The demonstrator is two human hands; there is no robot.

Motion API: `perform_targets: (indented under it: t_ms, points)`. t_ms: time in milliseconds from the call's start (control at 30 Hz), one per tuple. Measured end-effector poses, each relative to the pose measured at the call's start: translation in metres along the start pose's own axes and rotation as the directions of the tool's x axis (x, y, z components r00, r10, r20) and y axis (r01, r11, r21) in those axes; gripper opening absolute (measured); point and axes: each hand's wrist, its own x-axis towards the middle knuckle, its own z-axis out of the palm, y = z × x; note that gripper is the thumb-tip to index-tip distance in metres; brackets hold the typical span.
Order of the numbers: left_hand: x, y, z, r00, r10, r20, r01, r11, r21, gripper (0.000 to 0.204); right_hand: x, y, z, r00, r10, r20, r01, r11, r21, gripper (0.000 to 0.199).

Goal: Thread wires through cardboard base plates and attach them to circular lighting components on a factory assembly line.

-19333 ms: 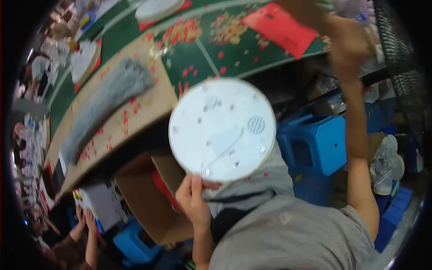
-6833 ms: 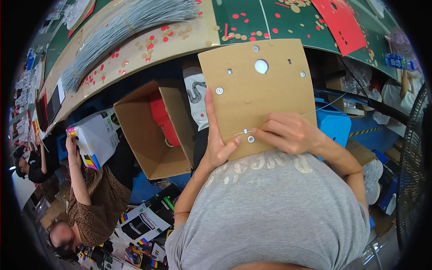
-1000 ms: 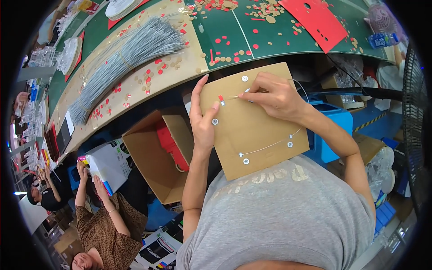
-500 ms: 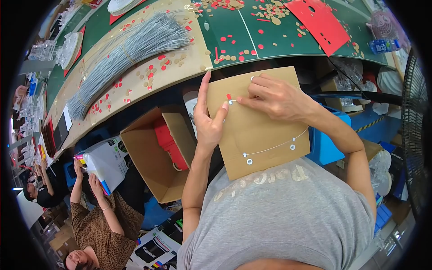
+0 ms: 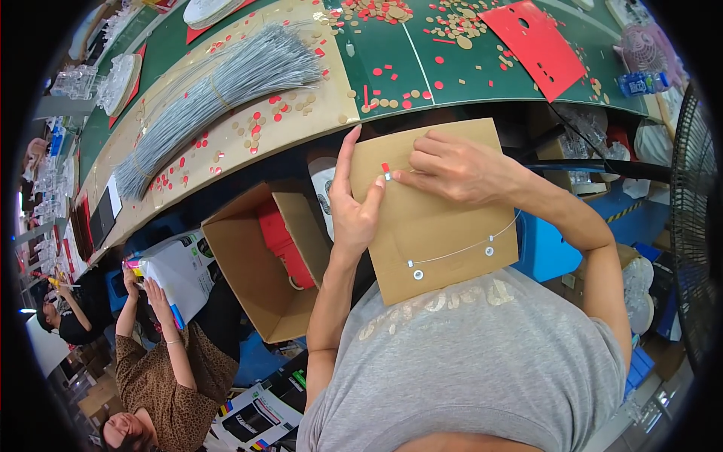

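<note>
A brown cardboard panel (image 5: 440, 226) leans against my grey shirt, tilted below the table edge. My left hand (image 5: 355, 215) holds its left edge, thumb on the face and forefinger stretched up along the side. The thumb tip meets a small white clip (image 5: 388, 176) with a red tab (image 5: 385, 166) above it. From the right, my right hand (image 5: 463, 169) touches the panel with curled fingers, one fingertip beside that clip; whatever they grip is hidden. Lower on the panel, a thin wire (image 5: 452, 254) runs through two white clips, above two round metal eyelets (image 5: 419, 275).
A bundle of grey wire ties (image 5: 226, 90) lies on the table among red and tan cutouts. At the right back is a red punched sheet (image 5: 535, 49). An open carton (image 5: 241, 279) stands left of me, a black fan (image 5: 689, 218) right. A co-worker (image 5: 177, 369) sits at lower left.
My right fingers have drawn in closer together beside the upper clip. The panel has shifted slightly down with my left hand. At left, the co-worker's hand has opened out flat against a white box.
</note>
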Motion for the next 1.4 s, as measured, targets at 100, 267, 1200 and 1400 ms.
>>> perform_targets:
  t_ms: [100,267,1200,1400]
  points:
    - [-0.001,0.002,0.0,1.0,-0.009,0.002,0.009,1.0,-0.003,0.074,-0.004,-0.003,0.005,1.0,-0.012,-0.004,0.011,0.999,-0.043,0.049]
    - [-0.002,0.001,0.001,1.0,0.0,-0.009,0.0,1.0,0.018,0.074,-0.007,0.0,0.004,0.996,-0.03,-0.082,0.027,0.999,-0.035,0.047]
    - [-0.008,0.01,-0.011,0.992,-0.119,0.035,0.102,0.944,0.312,0.049,-0.023,-0.02,0.006,0.949,0.244,-0.198,-0.242,0.97,0.036,0.035]
    - [-0.006,0.015,-0.02,0.939,0.298,0.172,-0.291,0.421,0.859,0.036,-0.095,-0.078,-0.001,0.262,0.876,-0.405,-0.883,0.387,0.265,0.046]
